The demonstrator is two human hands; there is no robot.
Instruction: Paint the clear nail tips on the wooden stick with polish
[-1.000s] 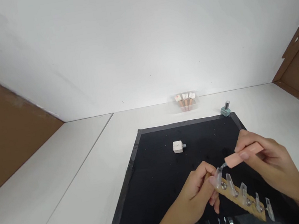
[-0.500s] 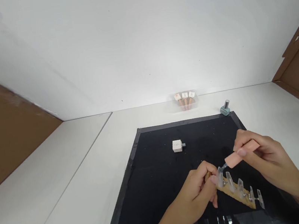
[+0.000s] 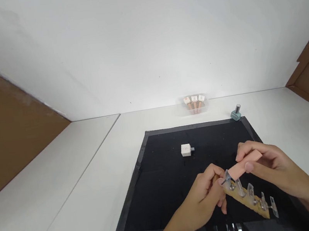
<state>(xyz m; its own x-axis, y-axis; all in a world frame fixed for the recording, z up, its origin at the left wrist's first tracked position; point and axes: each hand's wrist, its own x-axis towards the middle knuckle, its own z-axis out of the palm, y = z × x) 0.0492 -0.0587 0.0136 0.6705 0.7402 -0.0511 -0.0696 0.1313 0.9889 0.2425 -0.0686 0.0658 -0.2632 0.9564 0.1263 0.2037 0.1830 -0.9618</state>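
My left hand [image 3: 204, 197] pinches one end of a yellowish nail tip stand [image 3: 247, 201], which carries several clear false nails [image 3: 251, 191] on small metal posts. My right hand [image 3: 270, 161] grips the peach cap of a nail polish brush [image 3: 246, 164] between thumb and fingers. The brush's dark tip lies against the false nail nearest my left hand. A white square nail polish bottle [image 3: 186, 150] lies on the black mat, its neck pointing right and its cap off.
At the back, a clear plastic box [image 3: 181, 110] holds three bottles with peach caps. A teal bottle [image 3: 235, 114] with a silver cap stands at the far right corner of the black mat [image 3: 165, 184]. Brown cardboard panels [image 3: 6, 127] flank the white table.
My right hand has brought the brush down and left, so its tip now reaches further across the first false nail. My left hand still holds the stand. The view has shifted slightly.
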